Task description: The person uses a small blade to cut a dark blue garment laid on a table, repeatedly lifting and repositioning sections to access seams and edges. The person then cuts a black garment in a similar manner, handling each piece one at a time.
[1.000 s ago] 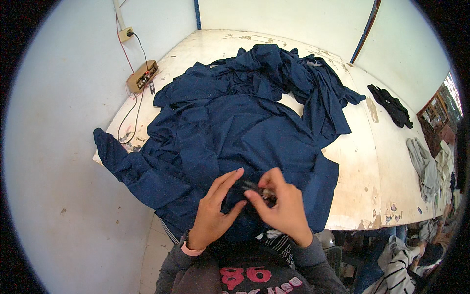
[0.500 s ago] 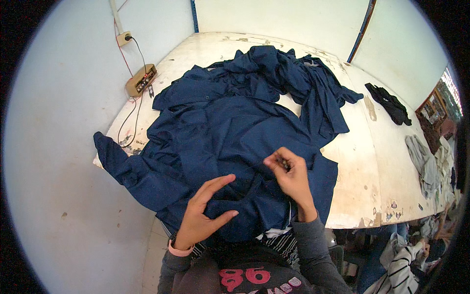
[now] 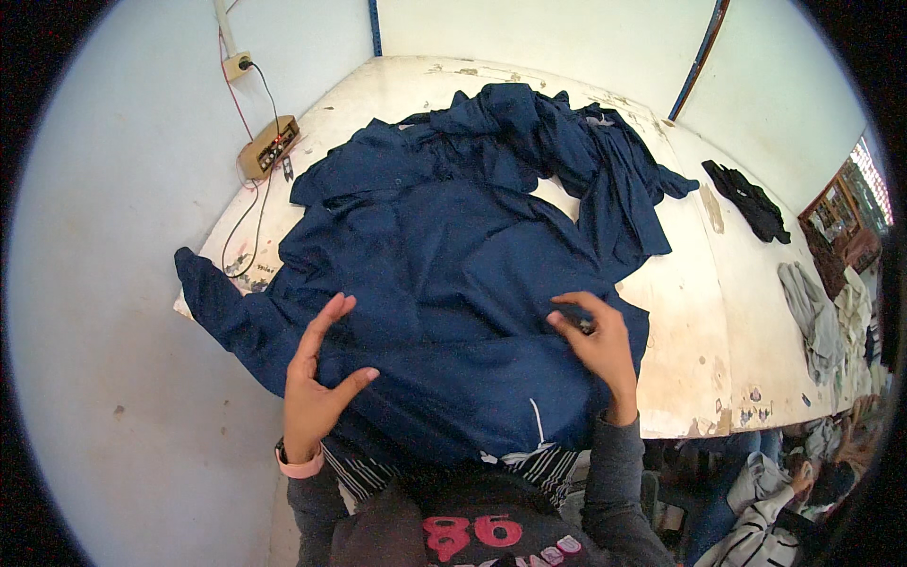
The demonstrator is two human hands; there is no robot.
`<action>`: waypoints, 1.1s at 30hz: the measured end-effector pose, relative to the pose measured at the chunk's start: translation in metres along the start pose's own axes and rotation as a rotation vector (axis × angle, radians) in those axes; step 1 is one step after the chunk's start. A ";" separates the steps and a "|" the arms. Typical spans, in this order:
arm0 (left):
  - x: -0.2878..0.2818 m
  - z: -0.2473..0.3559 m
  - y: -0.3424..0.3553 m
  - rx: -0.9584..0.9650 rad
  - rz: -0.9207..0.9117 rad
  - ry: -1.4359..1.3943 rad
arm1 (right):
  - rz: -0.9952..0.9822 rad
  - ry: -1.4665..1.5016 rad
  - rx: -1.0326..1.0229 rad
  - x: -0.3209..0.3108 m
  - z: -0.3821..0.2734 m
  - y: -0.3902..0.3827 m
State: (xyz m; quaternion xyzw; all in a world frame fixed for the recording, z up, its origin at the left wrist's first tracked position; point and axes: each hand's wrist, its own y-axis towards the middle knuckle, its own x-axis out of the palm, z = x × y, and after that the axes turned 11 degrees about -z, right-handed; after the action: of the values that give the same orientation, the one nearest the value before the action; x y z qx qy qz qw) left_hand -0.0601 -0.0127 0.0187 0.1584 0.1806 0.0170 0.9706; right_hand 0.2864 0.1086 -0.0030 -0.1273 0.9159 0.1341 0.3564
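Note:
Dark navy fabric [image 3: 444, 255] with folds and several bunched garment parts covers much of the white worktable [image 3: 694, 350] and drapes over its front edge. My left hand [image 3: 317, 378] is open over the left front of the cloth, thumb and fingers spread, at its surface. My right hand [image 3: 595, 340] hovers at the right front of the cloth, fingers curled round a small dark metallic object, perhaps snips, mostly hidden in the palm. A short white strip [image 3: 537, 420] shows on the fabric near my body.
A beige power box [image 3: 267, 149] with cords lies at the back left by the wall. Black cloth [image 3: 746, 203] and grey cloth [image 3: 808, 321] lie on the table's right side. Another person's hand [image 3: 801, 477] and striped sleeve show low at the right.
My hands have moved apart, the left toward the left, the right toward the right with the small object. The near part of the navy fabric now lies flatter, showing the white strip.

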 end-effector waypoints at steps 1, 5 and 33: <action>-0.003 0.000 0.000 -0.005 0.008 -0.025 | -0.081 0.067 -0.013 0.003 0.000 -0.001; -0.023 -0.006 0.000 -0.064 0.027 0.135 | -0.358 0.227 -0.028 0.011 0.009 -0.006; 0.085 0.013 -0.001 -0.264 -0.155 -0.595 | -0.043 0.233 -0.323 0.023 -0.072 -0.027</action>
State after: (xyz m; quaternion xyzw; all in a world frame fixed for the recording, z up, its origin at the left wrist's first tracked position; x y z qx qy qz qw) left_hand 0.0233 -0.0094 0.0004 0.0151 -0.1028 -0.0804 0.9913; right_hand 0.2347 0.0565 0.0284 -0.2172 0.9145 0.2561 0.2259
